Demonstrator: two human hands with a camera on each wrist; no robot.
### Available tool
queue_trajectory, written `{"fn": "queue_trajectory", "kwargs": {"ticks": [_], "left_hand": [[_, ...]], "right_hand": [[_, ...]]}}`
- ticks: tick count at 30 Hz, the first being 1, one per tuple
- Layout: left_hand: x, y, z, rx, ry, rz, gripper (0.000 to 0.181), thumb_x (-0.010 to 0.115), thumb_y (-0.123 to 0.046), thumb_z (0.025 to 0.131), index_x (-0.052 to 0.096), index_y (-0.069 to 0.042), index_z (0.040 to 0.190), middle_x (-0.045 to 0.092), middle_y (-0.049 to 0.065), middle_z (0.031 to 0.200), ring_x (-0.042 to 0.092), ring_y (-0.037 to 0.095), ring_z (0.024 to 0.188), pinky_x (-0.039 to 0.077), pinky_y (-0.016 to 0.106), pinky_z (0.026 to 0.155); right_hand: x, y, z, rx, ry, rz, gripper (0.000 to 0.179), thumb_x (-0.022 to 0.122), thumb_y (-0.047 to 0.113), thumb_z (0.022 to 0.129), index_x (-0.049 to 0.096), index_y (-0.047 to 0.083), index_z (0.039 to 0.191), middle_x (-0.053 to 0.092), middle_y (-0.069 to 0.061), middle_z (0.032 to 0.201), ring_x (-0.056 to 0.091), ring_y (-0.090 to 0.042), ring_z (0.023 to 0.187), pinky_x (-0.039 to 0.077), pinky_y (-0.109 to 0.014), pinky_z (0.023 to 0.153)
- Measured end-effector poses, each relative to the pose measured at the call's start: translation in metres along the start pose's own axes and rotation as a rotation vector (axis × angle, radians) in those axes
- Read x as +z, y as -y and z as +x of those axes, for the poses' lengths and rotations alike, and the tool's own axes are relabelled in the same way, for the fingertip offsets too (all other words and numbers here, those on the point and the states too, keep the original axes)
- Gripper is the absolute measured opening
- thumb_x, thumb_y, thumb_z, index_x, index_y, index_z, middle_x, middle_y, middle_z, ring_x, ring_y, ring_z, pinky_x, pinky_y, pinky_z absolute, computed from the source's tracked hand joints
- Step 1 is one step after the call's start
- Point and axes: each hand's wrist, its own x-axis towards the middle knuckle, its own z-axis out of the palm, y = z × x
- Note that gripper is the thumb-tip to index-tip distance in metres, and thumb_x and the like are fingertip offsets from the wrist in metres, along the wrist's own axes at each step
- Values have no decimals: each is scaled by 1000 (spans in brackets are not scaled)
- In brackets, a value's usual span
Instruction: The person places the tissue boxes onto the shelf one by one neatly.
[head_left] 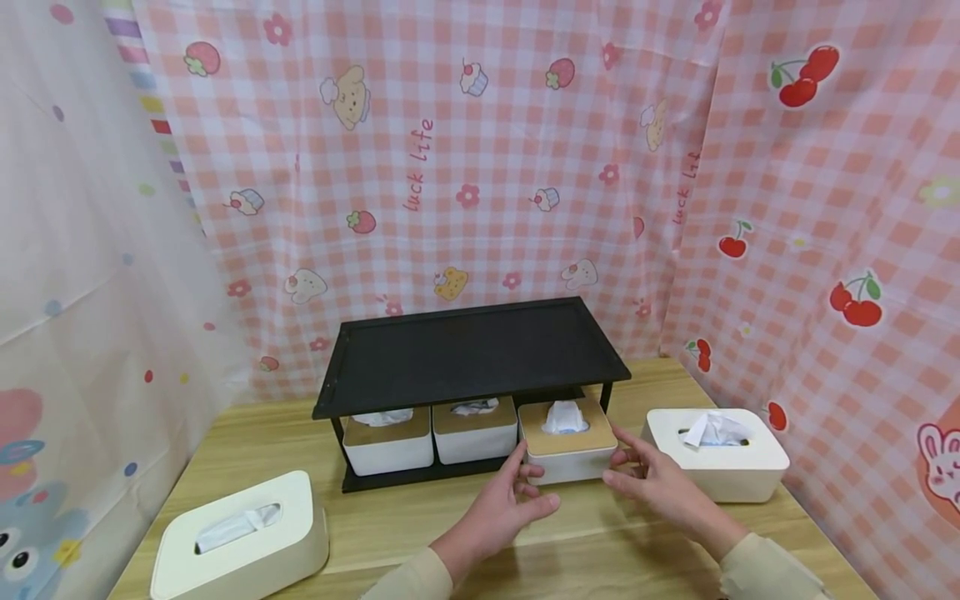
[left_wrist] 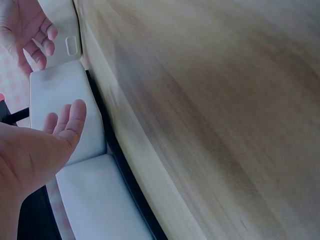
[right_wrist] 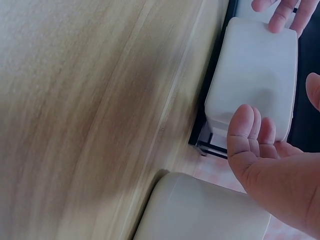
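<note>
At the right end of a low black shelf (head_left: 480, 350) sits a white tissue box with a wooden lid (head_left: 573, 468), partly jutting out from under the top. A tissue (head_left: 564, 417) sticks up from its slot. My left hand (head_left: 497, 502) is at its left side, fingertips right at the edge and thumb extended. My right hand (head_left: 656, 483) is at its right side, fingers loosely bent near the front corner. In the right wrist view the right fingers (right_wrist: 245, 132) overlap the box's front face, with no grip showing.
Two similar wooden-lidded tissue boxes (head_left: 392, 450) stand in the shelf's left and middle. An all-white tissue box (head_left: 716, 454) stands close to my right hand, and another white tissue box (head_left: 247, 542) at the front left. Patterned curtains (head_left: 465, 167) surround the wooden table (head_left: 390, 533).
</note>
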Motion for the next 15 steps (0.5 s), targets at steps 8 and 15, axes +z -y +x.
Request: {"fn": "queue_trajectory", "kwargs": {"ticks": [8, 15], "left_hand": [[-1, -1, 1, 3, -18, 0, 103, 80, -36, 97, 17, -5, 171, 58, 10, 153, 57, 34, 132, 55, 45, 105], [-2, -3, 0, 0, -22, 12, 101, 80, -38, 97, 18, -6, 171, 57, 10, 154, 56, 36, 135, 54, 50, 108]], "right_hand": [[1, 2, 0, -1, -4, 2, 86, 76, 20, 101, 26, 0, 168, 59, -23, 139, 64, -17, 101, 58, -25, 81], [2, 3, 1, -11, -9, -12, 86, 76, 19, 101, 27, 0, 168, 59, -24, 141, 65, -21, 109, 59, -24, 81]]}}
